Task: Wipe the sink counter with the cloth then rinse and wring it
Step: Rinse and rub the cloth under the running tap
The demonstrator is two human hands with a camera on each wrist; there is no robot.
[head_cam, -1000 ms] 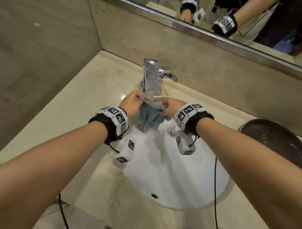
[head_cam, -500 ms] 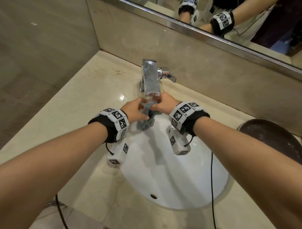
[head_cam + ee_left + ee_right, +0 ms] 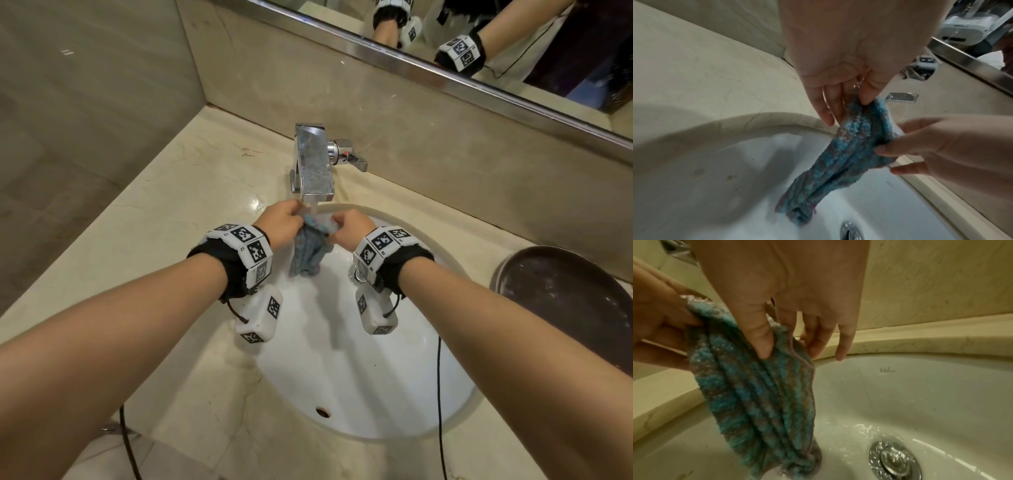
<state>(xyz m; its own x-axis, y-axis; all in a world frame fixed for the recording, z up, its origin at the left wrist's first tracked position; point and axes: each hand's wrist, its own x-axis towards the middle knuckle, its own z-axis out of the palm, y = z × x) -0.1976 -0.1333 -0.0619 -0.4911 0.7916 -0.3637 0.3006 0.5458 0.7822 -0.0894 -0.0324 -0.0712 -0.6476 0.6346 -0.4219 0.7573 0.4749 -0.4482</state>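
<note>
A wet blue and grey cloth [image 3: 308,253] [image 3: 840,164] [image 3: 758,394] hangs bunched over the white sink basin [image 3: 359,370], just under the chrome faucet [image 3: 313,164], whose water runs onto its top. My left hand [image 3: 281,222] [image 3: 840,104] pinches the cloth's upper left edge. My right hand [image 3: 349,228] [image 3: 785,344] pinches the upper right edge between thumb and fingers. The two hands sit close together, and the cloth's lower end dangles into the basin near the drain [image 3: 893,459].
The beige marble counter [image 3: 164,219] wraps around the sink, with walls at left and behind and a mirror [image 3: 513,44] above. A dark round basin [image 3: 575,301] sits at the right. The faucet handle [image 3: 349,154] sticks out to the right. Cables hang from both wrists.
Both hands, which had drawn together with the cloth bunched under the faucet, have parted slightly, and more of the cloth now hangs down between them.
</note>
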